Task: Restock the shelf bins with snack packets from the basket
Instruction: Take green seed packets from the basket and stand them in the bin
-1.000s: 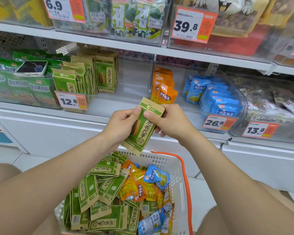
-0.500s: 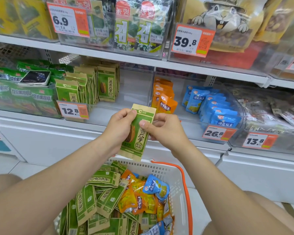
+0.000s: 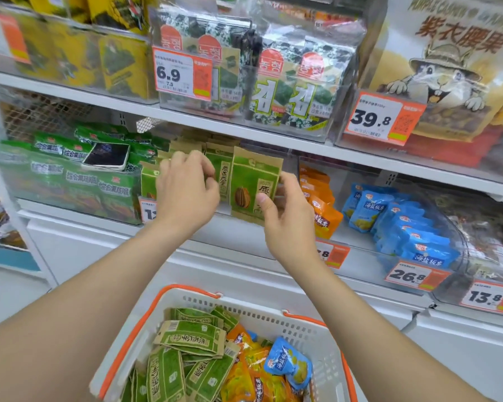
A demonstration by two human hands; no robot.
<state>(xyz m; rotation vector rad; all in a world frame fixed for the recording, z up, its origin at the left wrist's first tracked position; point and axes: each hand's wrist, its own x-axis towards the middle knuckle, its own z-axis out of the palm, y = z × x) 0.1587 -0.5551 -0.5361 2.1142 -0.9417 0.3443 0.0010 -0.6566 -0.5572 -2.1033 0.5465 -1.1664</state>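
The green packet [image 3: 254, 185] has gone from above the basket [image 3: 317, 340] up to the bin; right hand [image 3: 285, 216] pinches it, left hand [image 3: 186, 190] grips the row.

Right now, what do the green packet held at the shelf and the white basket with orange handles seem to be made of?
Green sunflower-seed packet in the right hand: apparently matte kraft paper, judging by its tan unprinted edges and crisp flat folds; an inner lining cannot be told. White basket with orange handles: moulded plastic, semi-gloss, with rows of punched slots in its wall.

Both arms reach forward; left hand [image 3: 186, 190] and right hand [image 3: 285, 216] fingers curled.
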